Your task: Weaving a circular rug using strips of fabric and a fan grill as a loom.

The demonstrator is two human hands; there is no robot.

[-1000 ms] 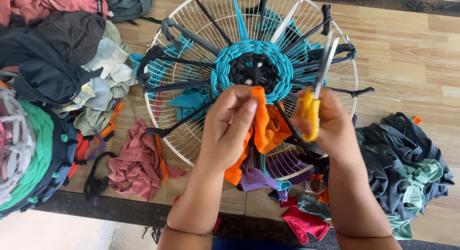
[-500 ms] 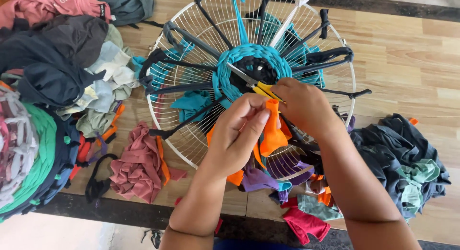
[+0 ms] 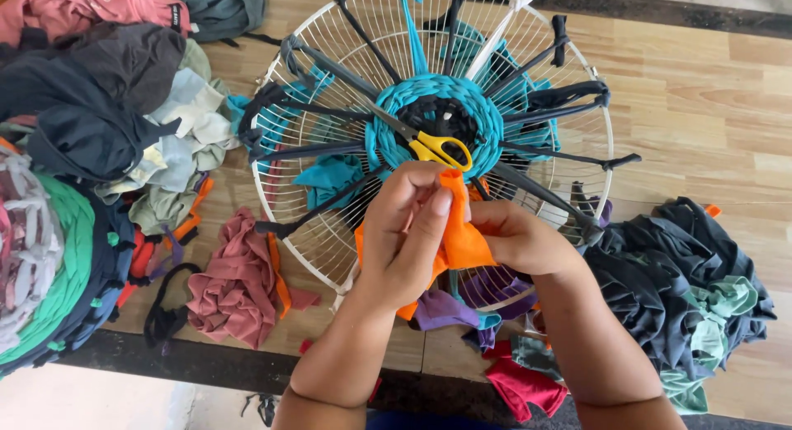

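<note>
Fabric heap, far left: dark, grey, pink and pale green cut garments (image 3: pixel 99 108) piled on the wooden plank tabletop (image 3: pixel 701 92), with a rolled coil of green and navy cloth strips (image 3: pixel 58 290) at the edge; loose ends lie near the frame and could get dragged in if the frame is turned.
Pink scrap: crumpled dusty-pink rag (image 3: pixel 235 286) on the tabletop just beside the frame's lower left rim, apart from both hands.
Frame: round white wire fan guard (image 3: pixel 330 240) lying flat, dark grey cloth strips stretched across it like spokes, a teal woven disc (image 3: pixel 388 133) at the centre. The spokes look taut; a hard tug on one could slip its knot off the rim.
Left hand (image 3: pixel 408 232): fingers pressed together in a pinch on the near edge of the orange cloth strip (image 3: pixel 462 232), thumb against the fabric.
Orange strip: held up between both hands over the lower half of the frame, its tail hanging down behind the left hand. Pulled unevenly, it could tear crooked or slide out of the pinch.
Scissors: yellow-handled scissors (image 3: pixel 429 143) resting on the woven centre, blades pointing up-left, just beyond the fingertips and untouched. A jolt to the frame could send them sliding, and a blind reach risks a nick.
Right hand (image 3: pixel 516 236): thumb and fingers closed on the strip's other side, touching the left hand's fingertips.
Right heap: navy and mint green clothing (image 3: pixel 685 281) beside the rim; red and purple scraps (image 3: pixel 511 380) lie beneath the wrists, easy to sweep off the edge.
</note>
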